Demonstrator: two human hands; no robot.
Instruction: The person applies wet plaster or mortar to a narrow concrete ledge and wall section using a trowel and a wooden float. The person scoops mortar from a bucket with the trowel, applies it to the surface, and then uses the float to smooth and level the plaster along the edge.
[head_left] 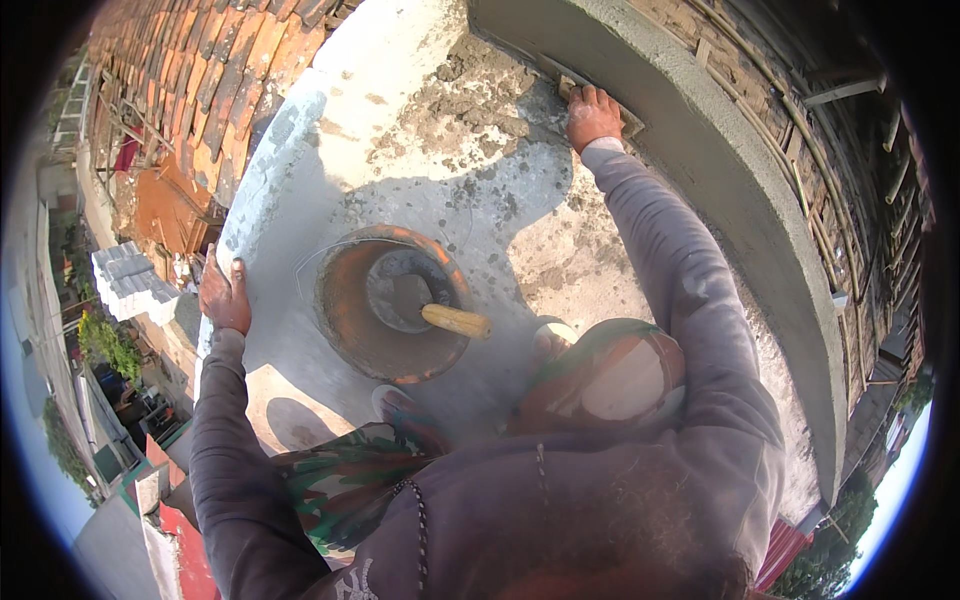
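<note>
My right hand (593,118) is closed on a flat plastering float (632,122), which lies against the foot of the low grey wall (700,135). My fingers hide most of the float. Wet mortar (480,85) is spread in clumps on the slab beside it. On the slab's pale left edge (262,205) rests my left hand (226,295), thumb and fingers apart, with nothing in it. Between my arms stands an orange-brown bucket (335,300) smeared with mortar. A trowel leans in it, its yellow handle (456,321) over the rim and its blade partly hidden.
Beyond the slab's left edge is a drop, with clay roof tiles (235,75), stacked white blocks (135,283) and a green plant (105,340) below. Bamboo poles and roof eaves (830,190) run behind the wall. My knees (620,375) are close to the bucket.
</note>
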